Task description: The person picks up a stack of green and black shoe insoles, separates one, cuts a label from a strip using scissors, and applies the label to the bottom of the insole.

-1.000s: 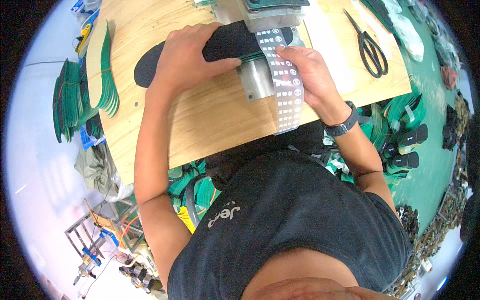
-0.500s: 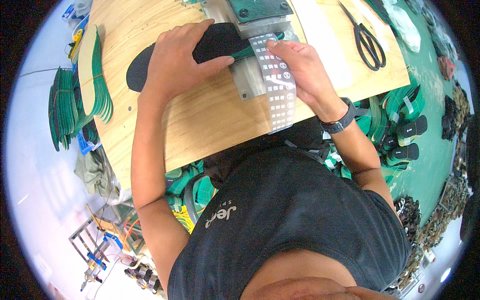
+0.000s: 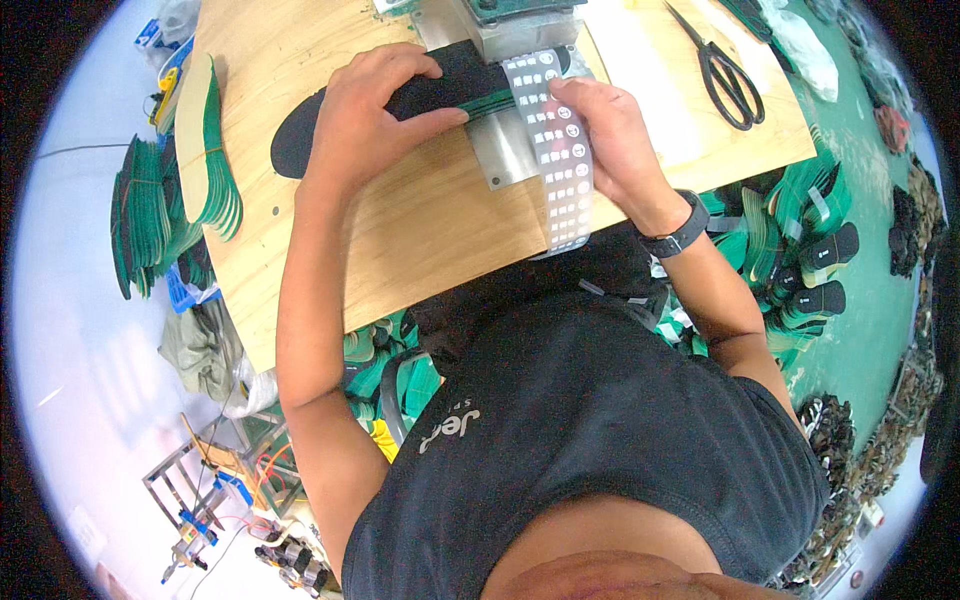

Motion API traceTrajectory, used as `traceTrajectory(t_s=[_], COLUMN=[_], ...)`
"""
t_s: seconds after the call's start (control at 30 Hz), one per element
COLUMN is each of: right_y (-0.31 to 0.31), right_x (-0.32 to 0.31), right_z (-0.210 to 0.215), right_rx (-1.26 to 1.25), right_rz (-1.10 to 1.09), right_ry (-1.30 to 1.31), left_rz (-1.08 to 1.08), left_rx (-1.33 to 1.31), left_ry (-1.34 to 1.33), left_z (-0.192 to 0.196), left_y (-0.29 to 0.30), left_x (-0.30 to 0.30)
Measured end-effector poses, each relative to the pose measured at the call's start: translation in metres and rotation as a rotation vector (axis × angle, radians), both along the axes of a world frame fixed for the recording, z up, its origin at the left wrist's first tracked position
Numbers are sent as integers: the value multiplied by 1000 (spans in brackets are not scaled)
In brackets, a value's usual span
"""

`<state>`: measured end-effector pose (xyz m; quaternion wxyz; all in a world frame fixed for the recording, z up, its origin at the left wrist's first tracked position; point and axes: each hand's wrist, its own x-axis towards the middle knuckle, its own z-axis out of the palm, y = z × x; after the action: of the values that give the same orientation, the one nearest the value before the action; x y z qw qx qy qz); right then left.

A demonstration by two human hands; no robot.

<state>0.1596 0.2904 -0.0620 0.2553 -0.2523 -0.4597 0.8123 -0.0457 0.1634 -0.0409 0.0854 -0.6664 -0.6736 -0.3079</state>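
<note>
A black shoe insole with a green edge (image 3: 300, 130) lies across the wooden table (image 3: 420, 230), its right end on the metal plate (image 3: 505, 155) of a press machine (image 3: 510, 20). My left hand (image 3: 375, 120) lies flat on the insole and pins it down. My right hand (image 3: 605, 135) holds a long grey strip of printed labels (image 3: 560, 170) that runs over the insole's end and hangs past the table's front edge.
Black scissors (image 3: 728, 72) lie at the table's right back. A stack of green insoles (image 3: 210, 140) rests on the table's left edge, with more bundles (image 3: 140, 220) beyond it. Piles of green and black insoles (image 3: 810, 270) fill the floor on the right.
Both hands, the insole and the label strip have shifted slightly toward the machine; the grip of each hand looks the same.
</note>
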Motion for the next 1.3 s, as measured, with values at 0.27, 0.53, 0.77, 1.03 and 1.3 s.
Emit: traceTrajectory(t_s=[0.27,0.53,0.77,1.03,1.3], right_y=[-9,18,21,18,14], right_x=[39,26,3,4,1], right_z=[3,-3,-6,-5,-2], right_rx=[283,-47,22,77,69], right_rz=[-44,-186,109,109,72], right_ry=[-33,10,-78,-111,-147], left_rz=[31,323,242,160,145], left_rx=[-2,-6,-36,-17,-28], left_ry=[-158,-663,-560,-481,-434], left_z=[-9,3,0,-3,1], left_y=[-6,-13,-14,-14,-15], left_x=[-3,2,-4,-7,-4])
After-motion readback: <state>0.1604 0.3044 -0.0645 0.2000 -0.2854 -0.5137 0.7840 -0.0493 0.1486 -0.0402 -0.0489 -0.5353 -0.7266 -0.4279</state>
